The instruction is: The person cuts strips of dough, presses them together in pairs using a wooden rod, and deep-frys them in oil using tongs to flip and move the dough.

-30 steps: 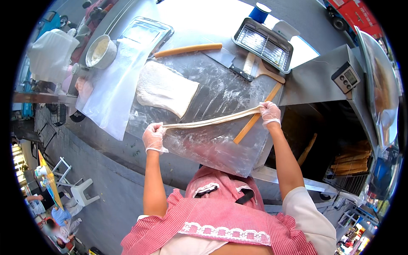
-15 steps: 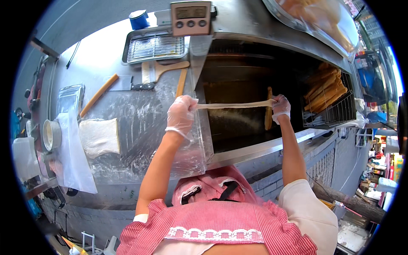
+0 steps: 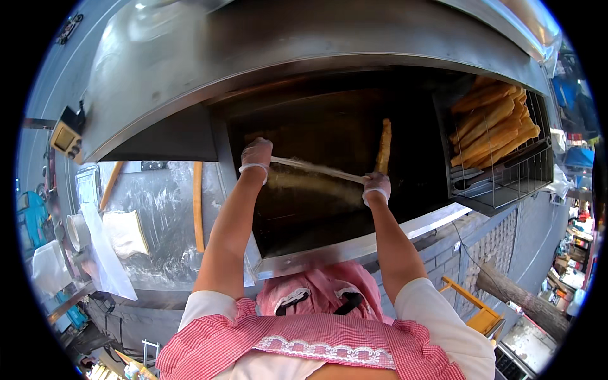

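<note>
from afar i can't see the ends of the dough strip (image 3: 316, 168), hidden in the left hand (image 3: 256, 154) and right hand (image 3: 378, 185). the timer (image 3: 65, 134) is too small for me to read, and my view's upper right rim cuts off the shiny cover (image 3: 531, 24).

The clear-gloved left hand (image 3: 256, 154) has moved from the floured metal table (image 3: 172, 221) over the dark rectangular frying vat (image 3: 329, 223); the thin pale dough strip (image 3: 318, 168) now slants down rightward.
</note>
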### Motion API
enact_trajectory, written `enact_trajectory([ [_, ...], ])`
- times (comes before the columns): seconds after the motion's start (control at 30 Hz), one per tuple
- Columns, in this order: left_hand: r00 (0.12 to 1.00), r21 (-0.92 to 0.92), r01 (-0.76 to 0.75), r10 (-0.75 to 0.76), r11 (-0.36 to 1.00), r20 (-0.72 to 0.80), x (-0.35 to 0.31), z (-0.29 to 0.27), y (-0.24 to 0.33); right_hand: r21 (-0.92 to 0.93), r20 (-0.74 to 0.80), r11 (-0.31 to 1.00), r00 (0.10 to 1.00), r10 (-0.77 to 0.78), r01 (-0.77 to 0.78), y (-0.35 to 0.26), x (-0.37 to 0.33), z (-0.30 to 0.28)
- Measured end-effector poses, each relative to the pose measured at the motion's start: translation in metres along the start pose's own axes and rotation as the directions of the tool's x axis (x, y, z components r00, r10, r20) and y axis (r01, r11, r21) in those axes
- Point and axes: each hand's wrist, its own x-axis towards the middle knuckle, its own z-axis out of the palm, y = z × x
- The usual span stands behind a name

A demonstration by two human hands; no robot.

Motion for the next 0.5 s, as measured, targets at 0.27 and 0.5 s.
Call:
enact_trajectory([
  [0.27,0.987,-0.018,0.139,-0.137,0.990,0.078,-0.008,0.000,0.013,-0.510,0.371,0.818,0.926,-0.072,0.268,0.004,0.009,-0.052],
  [0.5,0.929,-0.279,0.335,-0.266,0.900,0.257,-0.107,-0.145,0.031,-0.612,-0.032,0.745,0.933,-0.359,0.265,-0.023,-0.075,-0.338],
])
